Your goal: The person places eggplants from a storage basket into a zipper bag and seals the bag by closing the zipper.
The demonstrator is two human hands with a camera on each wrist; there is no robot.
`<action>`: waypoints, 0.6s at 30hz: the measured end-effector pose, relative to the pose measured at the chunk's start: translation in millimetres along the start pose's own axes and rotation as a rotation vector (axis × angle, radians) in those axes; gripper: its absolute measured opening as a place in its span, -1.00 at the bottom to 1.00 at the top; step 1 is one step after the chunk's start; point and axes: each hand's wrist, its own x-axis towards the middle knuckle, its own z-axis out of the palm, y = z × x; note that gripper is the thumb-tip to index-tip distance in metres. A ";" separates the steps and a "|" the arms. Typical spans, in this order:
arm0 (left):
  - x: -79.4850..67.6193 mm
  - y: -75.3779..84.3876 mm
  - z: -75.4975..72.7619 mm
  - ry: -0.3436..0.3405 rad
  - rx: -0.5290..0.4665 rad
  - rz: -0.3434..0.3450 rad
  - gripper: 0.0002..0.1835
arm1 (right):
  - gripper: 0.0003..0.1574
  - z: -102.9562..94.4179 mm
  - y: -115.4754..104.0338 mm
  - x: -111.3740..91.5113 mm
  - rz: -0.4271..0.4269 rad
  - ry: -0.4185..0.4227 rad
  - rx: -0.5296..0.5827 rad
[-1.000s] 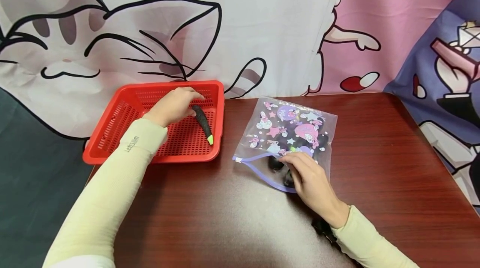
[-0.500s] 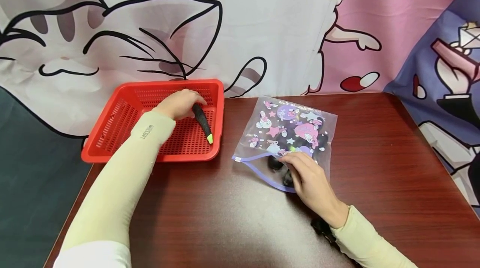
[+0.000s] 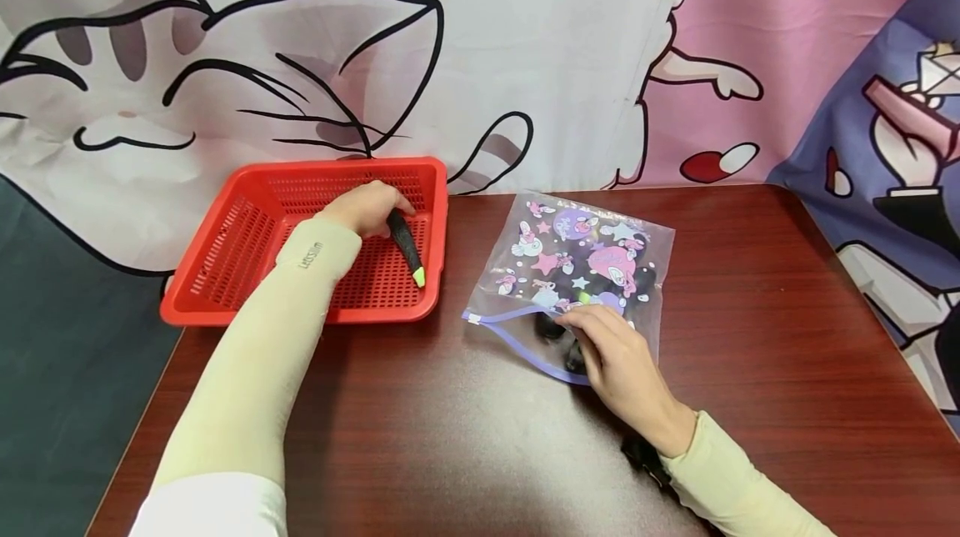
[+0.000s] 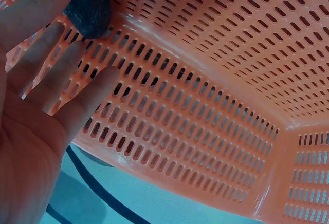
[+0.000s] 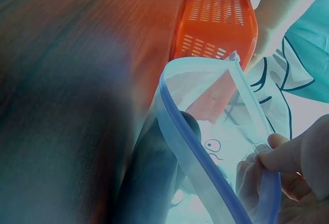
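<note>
In a red plastic basket (image 3: pixel 375 318), a long, slightly bent black thing (image 3: pixel 406 241) with a rough surface and a yellow-green tip lies near the right wall. My left hand (image 3: pixel 369 208) reaches down to its far end. In the left wrist view, thumb and outstretched fingers (image 4: pixel 87 100) lie about the rounded dark end (image 4: pixel 95 13), not curled round it. My right hand (image 3: pixel 618 366) pinches the upper edge of a clear printed zip bag (image 3: pixel 495 283), holding its mouth apart. Dark rounded things (image 3: pixel 550 325) lie inside, including a long smooth one (image 5: pixel 149 178).
The basket and bag rest side by side on a dark reddish wooden table (image 3: pixel 420 454), with a gap between them. A cartoon-printed cloth (image 3: pixel 577 62) hangs behind. A black strap-like object (image 3: pixel 643 460) sits under my right wrist.
My left hand has moved slightly right and lower into the basket, closer round the black thing's far end. My right hand and the bag stay almost still.
</note>
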 end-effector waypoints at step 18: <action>1.7 0.5 6.0 -0.012 0.077 -0.012 -0.50 | -0.60 -0.8 -0.5 0.9 0.002 -0.001 -0.003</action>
